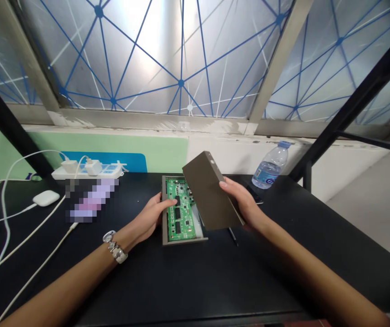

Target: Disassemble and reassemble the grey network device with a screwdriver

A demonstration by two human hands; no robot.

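Note:
My left hand (152, 215) grips the left side of an opened metal case (184, 243), its thumb over the green circuit board (183, 218) inside. The case lies on the black table, and black chips show on the board. In my right hand (244, 200) is a brown-grey metal cover (211, 195), held tilted above the right part of the case. The cover hides some of the board, and most of my right fingers are behind it. A thin dark pen-like tool (233, 237) lies just below the cover, partly hidden.
A water bottle (270, 165) stands at the back right, with a dark phone-like object (256, 195) near it. On the left are a white power strip (87, 170) with plugs, a white earbud case (46, 198), cables and a blurred-out object (91, 202). Black metal bars rise at both sides.

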